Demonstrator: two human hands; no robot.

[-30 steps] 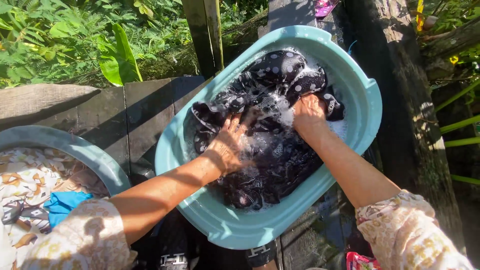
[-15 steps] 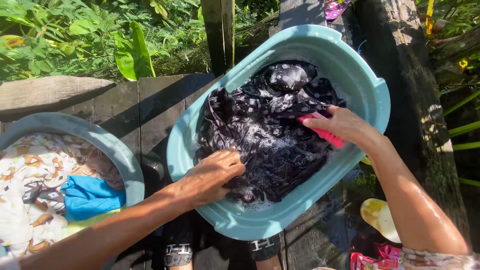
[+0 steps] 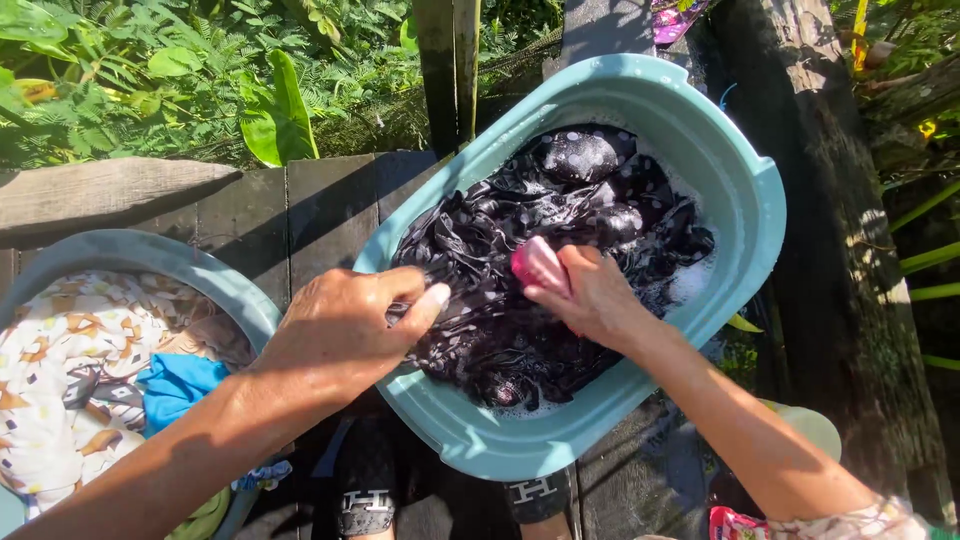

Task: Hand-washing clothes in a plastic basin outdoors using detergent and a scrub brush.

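Bright sunlight falls on a deck of dark, weathered wooden planks (image 3: 300, 215) (hard shadows cross it) beneath and beyond the hands. Past the planks, up and to the left of the hands, grows dense green foliage (image 3: 150, 80) with one broad leaf (image 3: 275, 120) leaning in. A wooden post (image 3: 450, 70) rises straight ahead, and a rough, thick timber beam (image 3: 850, 250) runs along the right.

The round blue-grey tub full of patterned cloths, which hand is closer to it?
Left. The left hand grips dark dotted cloth beside the round blue-grey tub; the right hand, holding a pink brush, is farther away.
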